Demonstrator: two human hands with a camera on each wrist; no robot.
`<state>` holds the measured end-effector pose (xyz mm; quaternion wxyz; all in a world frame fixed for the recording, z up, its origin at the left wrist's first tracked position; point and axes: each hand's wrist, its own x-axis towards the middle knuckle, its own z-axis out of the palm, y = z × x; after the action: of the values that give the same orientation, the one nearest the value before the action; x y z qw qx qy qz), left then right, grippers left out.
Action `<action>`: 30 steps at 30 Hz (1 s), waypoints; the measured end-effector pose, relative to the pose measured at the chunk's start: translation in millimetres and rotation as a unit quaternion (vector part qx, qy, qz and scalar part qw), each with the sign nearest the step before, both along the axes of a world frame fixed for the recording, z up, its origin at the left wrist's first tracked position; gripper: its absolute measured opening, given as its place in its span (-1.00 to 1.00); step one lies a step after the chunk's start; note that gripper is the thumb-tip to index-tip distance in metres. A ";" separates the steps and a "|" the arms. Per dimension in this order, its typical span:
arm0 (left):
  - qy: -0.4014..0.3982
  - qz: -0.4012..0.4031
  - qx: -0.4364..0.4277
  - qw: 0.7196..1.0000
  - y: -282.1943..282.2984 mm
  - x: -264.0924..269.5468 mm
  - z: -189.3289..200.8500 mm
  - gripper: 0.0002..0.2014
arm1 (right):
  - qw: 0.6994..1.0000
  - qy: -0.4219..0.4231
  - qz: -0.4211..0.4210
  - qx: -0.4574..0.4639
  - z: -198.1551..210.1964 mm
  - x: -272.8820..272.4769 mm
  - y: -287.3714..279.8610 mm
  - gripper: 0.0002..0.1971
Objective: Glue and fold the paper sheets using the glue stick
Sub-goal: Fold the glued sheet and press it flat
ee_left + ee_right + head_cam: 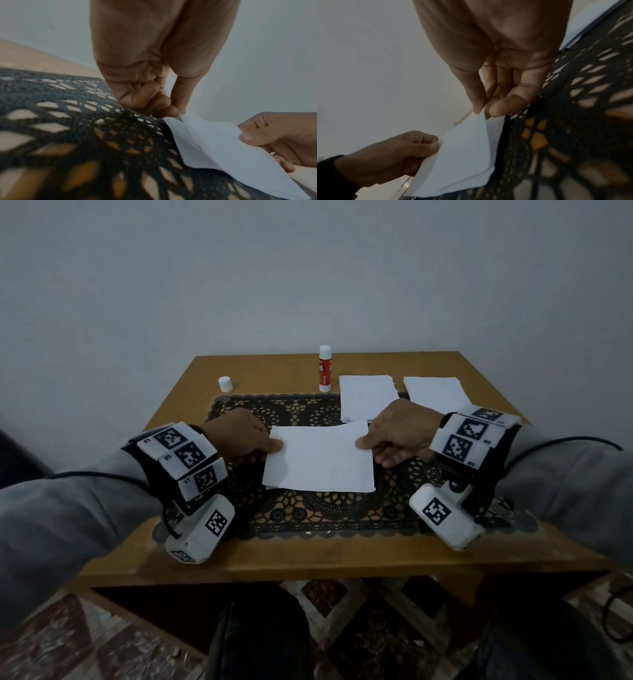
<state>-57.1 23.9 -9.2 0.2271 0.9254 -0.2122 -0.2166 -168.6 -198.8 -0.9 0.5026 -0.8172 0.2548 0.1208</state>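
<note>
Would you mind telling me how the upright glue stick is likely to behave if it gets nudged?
The glue stick stands tall and narrow with its cap off, so it probably tips easily. Being round, it would likely roll across the table.

Dim, flat, grey-tinted throughout; soft faint shadows. Wide-angle bending at edges. Lace mat (68,135) blurred near both wrist lenses. Slightly noisy.

We find no legible text. The glue stick (324,368), standing well beyond our fingertips, bears a red label with print too small to read. Wrist bands (185,455) carry black-and-white square code markers and tiny characters, too blurred to make out
</note>
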 end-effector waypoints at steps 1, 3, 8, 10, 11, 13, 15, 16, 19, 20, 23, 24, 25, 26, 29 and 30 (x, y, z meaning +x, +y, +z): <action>0.001 0.000 0.008 1.000 -0.6 -0.6 0.5 -0.62 | 1.000 0.007 0.010 -0.012 0.2 0.5 1.0 -0.85; 0.005 0.000 0.030 1.000 -1.5 -1.6 2.2 -0.60 | 0.999 0.016 0.024 -0.030 0.1 1.4 2.3 -0.85; -0.002 -0.011 0.056 0.998 -2.8 -0.4 2.0 -0.58 | 0.996 0.028 0.042 -0.077 -1.2 3.3 4.4 -0.81; -0.017 -0.019 0.068 0.997 -3.5 -0.2 0.5 -0.58 | 0.994 0.029 0.049 -0.092 -2.7 3.4 5.3 -0.78; -0.022 -0.024 0.069 0.997 -3.8 -0.2 -0.4 -0.58 | 0.994 0.025 0.052 -0.095 -4.0 3.6 5.3 -0.77; -0.029 -0.032 0.066 0.997 -3.9 0.7 -2.3 -0.58 | 0.993 0.016 0.055 -0.105 -6.4 3.7 4.7 -0.76; -0.033 -0.033 0.062 0.997 -3.4 1.5 -3.6 -0.58 | 0.992 0.012 0.056 -0.112 -7.5 4.0 4.3 -0.76; -0.033 -0.033 0.059 0.997 -3.1 2.0 -3.8 -0.58 | 0.992 0.012 0.057 -0.113 -7.4 4.6 4.5 -0.76; -0.037 -0.038 0.060 0.997 -3.2 2.7 -4.9 -0.58 | 0.991 0.014 0.064 -0.118 -7.4 5.9 5.9 -0.71; -0.041 -0.039 0.060 0.997 -4.0 2.5 -5.4 -0.58 | 0.989 0.009 0.066 -0.129 -8.2 6.1 6.1 -0.70; -0.076 -0.053 0.082 0.992 -8.4 -1.1 -6.6 -0.58 | 0.980 -0.010 0.078 -0.183 -12.6 6.7 6.0 -0.70; -0.100 -0.063 0.101 0.988 -10.3 -3.1 -6.9 -0.59 | 0.975 -0.010 0.084 -0.207 -13.8 7.1 6.2 -0.71; -0.127 -0.072 0.120 0.982 -12.1 -5.2 -6.7 -0.62 | 0.966 -0.007 0.094 -0.243 -14.0 7.5 6.7 -0.73; -0.153 -0.079 0.143 0.975 -13.4 -8.0 -5.9 -0.68 | 0.951 -0.006 0.107 -0.291 -13.6 7.3 7.3 -0.70; -0.215 -0.132 0.193 0.948 -12.9 -18.3 -2.7 -0.57 | 0.887 -0.039 0.157 -0.433 -9.8 0.5 13.5 -0.53; -0.221 -0.172 0.199 0.939 -12.8 -20.7 -2.4 -0.49 | 0.868 -0.064 0.184 -0.456 -8.1 -4.6 19.5 -0.53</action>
<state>-77.8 11.1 -11.6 -0.0554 0.9258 -0.3654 -0.0801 -173.1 -179.3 -9.0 0.0578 -0.9935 0.0941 0.0284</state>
